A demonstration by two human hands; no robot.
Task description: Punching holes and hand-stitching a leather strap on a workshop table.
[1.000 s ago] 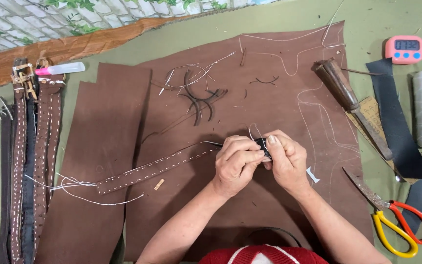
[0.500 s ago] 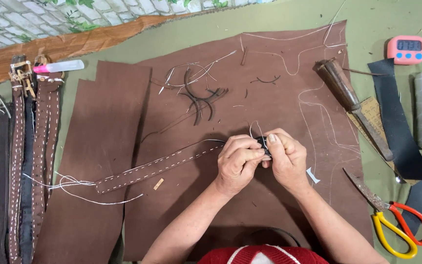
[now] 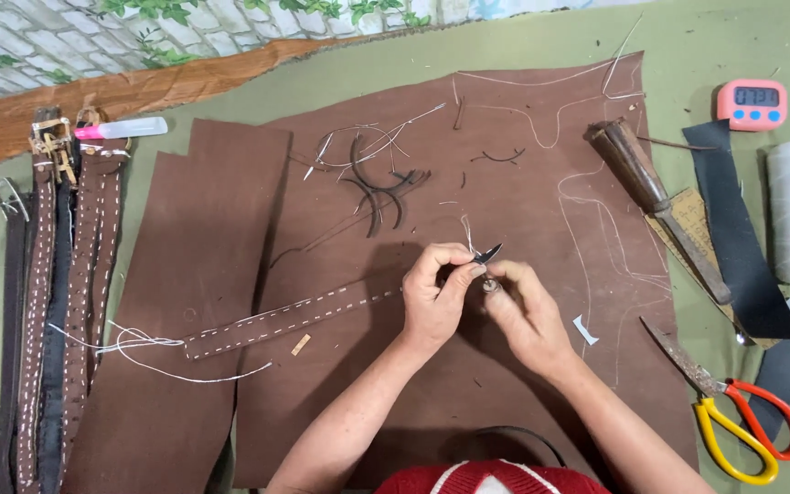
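Head view: both hands meet over the brown leather sheet (image 3: 541, 302). The left hand (image 3: 436, 297) pinches the end of a stitched brown strap (image 3: 294, 316), fingers closed on it; the right hand (image 3: 528, 316) grips a small metal tool at that same end. The strap trails away left of the fingers, its seam already sewn along its length, loose white thread (image 3: 139, 352) hanging off the far end, so the stitching looks nearly finished.

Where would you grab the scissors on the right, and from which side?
Take the scissors by their red and yellow loop handles, coming from the lower right. They lie flat on the green mat, blades pointing up-left toward the brown leather sheet, so the handles are the clear, safe end.
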